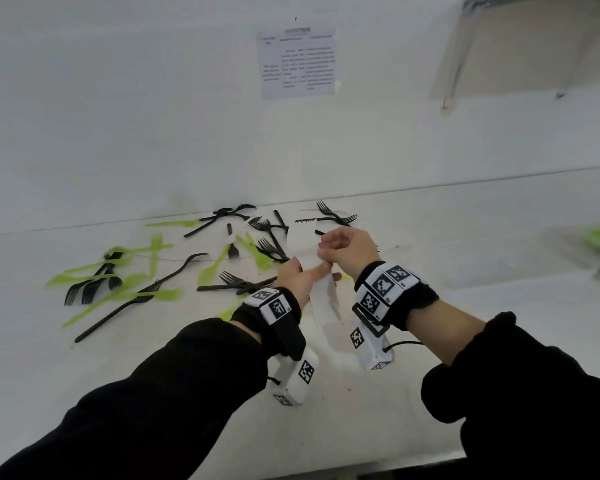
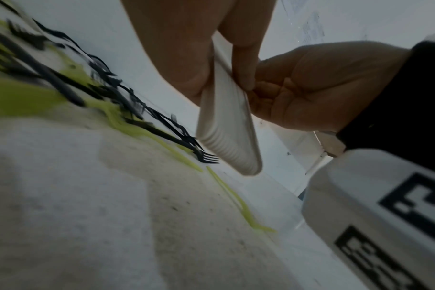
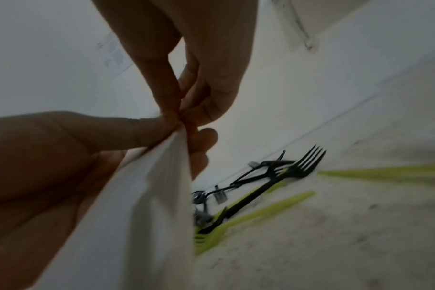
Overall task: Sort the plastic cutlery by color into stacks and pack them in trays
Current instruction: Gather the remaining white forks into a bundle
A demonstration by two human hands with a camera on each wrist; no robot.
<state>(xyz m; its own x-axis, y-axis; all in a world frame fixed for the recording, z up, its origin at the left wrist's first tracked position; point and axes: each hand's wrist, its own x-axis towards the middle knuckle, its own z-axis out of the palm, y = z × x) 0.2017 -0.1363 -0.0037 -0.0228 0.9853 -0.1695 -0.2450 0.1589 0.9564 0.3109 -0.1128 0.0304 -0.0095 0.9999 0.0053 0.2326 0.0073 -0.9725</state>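
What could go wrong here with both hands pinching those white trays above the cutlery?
1. The left hand and right hand pinch the nested white trays at one edge only; they may slip or drop together.
2. The trays hang over the black forks and green cutlery; a drop could scatter the unsorted pile.

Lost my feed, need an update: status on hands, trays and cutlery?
Left hand and right hand both pinching white trays, held above table. Black forks and green cutlery unsorted, scattered. Nothing packed.
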